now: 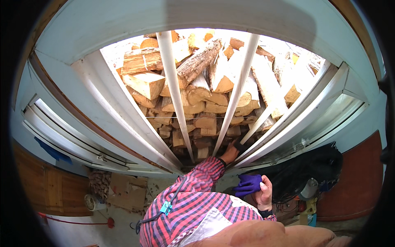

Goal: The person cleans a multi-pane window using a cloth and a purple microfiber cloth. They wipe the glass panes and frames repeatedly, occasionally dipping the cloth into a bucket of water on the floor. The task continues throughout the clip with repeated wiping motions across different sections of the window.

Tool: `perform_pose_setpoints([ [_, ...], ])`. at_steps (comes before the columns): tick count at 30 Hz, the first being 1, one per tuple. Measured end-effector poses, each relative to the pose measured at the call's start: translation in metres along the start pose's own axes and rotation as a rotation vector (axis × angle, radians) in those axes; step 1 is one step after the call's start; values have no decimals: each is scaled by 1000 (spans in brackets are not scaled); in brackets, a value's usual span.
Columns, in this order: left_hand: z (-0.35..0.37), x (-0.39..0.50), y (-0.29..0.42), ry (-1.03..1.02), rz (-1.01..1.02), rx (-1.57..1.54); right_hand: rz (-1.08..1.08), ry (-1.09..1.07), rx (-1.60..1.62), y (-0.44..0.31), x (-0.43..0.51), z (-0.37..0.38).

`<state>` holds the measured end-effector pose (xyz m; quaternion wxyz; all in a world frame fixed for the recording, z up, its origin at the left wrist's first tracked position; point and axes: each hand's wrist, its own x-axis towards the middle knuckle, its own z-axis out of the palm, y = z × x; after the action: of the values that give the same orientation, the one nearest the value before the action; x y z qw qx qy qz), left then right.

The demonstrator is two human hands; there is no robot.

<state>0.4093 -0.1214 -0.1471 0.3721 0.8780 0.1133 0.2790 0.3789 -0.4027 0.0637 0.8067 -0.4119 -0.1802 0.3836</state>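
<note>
Beyond a window with white bars (175,83) lies a tall stack of split firewood (203,102). My left hand (230,154) reaches out to the foot of the bars at the right, close to a small dark object (239,146); its fingers are largely hidden, so whether it grips anything cannot be told. Lower down, in front of the checked shirt, my right hand (264,193) is closed on a purple glove (248,185). A dark band circles the wrist.
Black netting or cloth (308,173) is heaped below the window at right, near a reddish-brown panel (351,179). At lower left are flattened cardboard (127,191), a white bucket (92,203) and a wooden cabinet or door (54,188).
</note>
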Motion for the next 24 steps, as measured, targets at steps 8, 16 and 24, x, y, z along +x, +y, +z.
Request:
perform_pose_setpoints([
  [8,13,-17,-25,-45,-105,-148,-7,20,6,1,-6,-3],
  [16,44,-38,-60,-85,-17,172,5,52,-80,-5,-14,-2],
  [24,39,-47,-55,-131,-241,94,48,97,-161,-19,-25,10],
])
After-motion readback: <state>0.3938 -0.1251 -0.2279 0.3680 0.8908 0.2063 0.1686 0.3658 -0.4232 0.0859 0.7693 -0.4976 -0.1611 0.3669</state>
